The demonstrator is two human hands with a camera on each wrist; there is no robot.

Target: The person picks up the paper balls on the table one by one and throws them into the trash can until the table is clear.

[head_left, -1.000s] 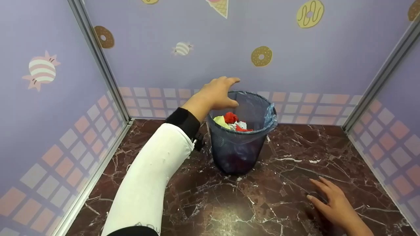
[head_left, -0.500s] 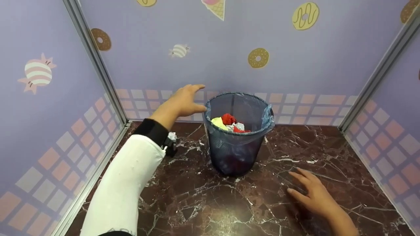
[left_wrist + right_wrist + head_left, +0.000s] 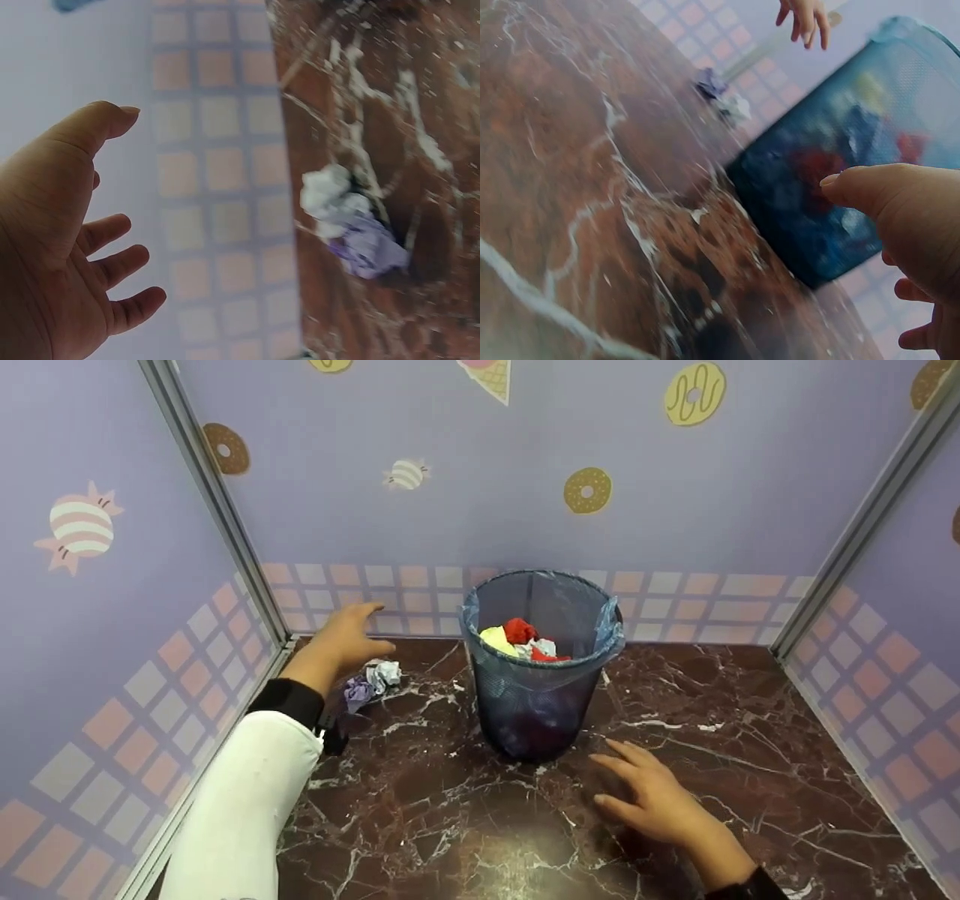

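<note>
Dark red marble floor (image 3: 450,810), lilac walls with donut prints. Left hand (image 3: 341,641), center-left of frame, hovers fingers spread, empty, just above crumpled white-and-purple paper (image 3: 371,681) lying on the floor beside the wall. Blue mesh bin (image 3: 540,690) at center, bag-lined, paper wads inside. Right hand (image 3: 652,799), lower right, flat and relaxed over the floor near the bin's base, holding nothing, likely for balance.

Floor (image 3: 750,780): dark red-brown marble with white veins. Lilac walls (image 3: 465,510) rise from it on three sides, printed with doughnuts and sweets above a pink-and-white checked band. Metal posts (image 3: 217,510) mark both rear corners.
</note>
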